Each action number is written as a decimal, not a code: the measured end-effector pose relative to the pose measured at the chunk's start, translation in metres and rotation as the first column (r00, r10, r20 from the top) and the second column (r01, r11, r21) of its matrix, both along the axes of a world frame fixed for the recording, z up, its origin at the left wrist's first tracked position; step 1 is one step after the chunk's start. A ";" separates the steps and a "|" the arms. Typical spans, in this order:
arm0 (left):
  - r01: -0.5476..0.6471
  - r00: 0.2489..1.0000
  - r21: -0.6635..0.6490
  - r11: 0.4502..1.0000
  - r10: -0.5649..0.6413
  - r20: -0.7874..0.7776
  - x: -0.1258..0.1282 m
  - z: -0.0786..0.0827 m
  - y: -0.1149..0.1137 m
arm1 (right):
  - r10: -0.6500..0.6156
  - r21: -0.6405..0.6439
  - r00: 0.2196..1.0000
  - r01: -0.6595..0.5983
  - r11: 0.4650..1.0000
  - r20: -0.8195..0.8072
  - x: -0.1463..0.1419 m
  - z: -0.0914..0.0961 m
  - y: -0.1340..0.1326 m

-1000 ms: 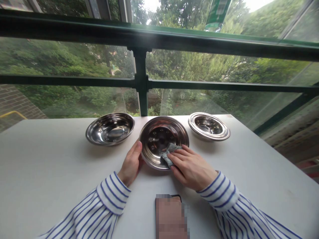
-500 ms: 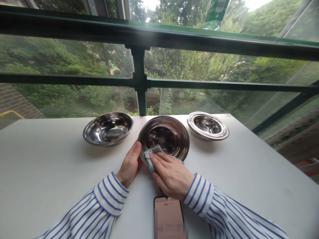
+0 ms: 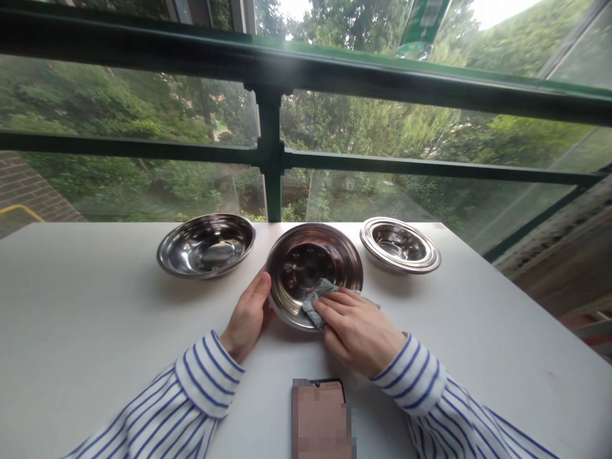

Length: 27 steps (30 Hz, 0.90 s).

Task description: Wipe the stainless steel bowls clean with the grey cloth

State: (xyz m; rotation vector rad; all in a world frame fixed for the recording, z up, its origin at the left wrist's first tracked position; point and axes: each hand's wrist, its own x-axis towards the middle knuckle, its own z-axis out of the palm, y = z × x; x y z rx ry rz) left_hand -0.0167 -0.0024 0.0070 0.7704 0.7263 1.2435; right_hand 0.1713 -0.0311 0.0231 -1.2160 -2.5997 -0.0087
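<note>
Bowl (image 3: 306, 264) sat between left bowl (image 3: 210, 245) and right bowl (image 3: 400, 245) at table (image 3: 95, 312). Left hand (image 3: 246, 315) clamped its left rim; right hand (image 3: 361, 328), fingers together, closed over cloth (image 3: 313, 306) against near inner wall. Metal probably light, stiff, slick, not fragile; rim seemed best hold.

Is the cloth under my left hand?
No, the cloth lies under the right hand, against the middle bowl, while the left hand holds that bowl's edge.

Cloth (image 3: 313, 306) in middle bowl (image 3: 310, 262), phone (image 3: 319, 421) in front
</note>
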 end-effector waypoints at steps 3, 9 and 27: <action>-0.008 1.000 -0.005 1.000 0.008 0.011 0.001 0.002 0.000 | 0.073 0.006 0.995 -0.073 0.997 -0.062 -0.020 -0.007 -0.001; -0.039 0.999 0.002 0.999 0.039 0.016 0.002 0.003 0.002 | 0.064 -0.030 0.998 -0.064 0.997 -0.003 -0.012 -0.003 0.000; -0.036 0.999 0.008 0.999 0.036 0.026 0.001 -0.001 0.003 | 0.103 0.003 0.992 -0.103 0.995 -0.068 -0.014 -0.010 0.001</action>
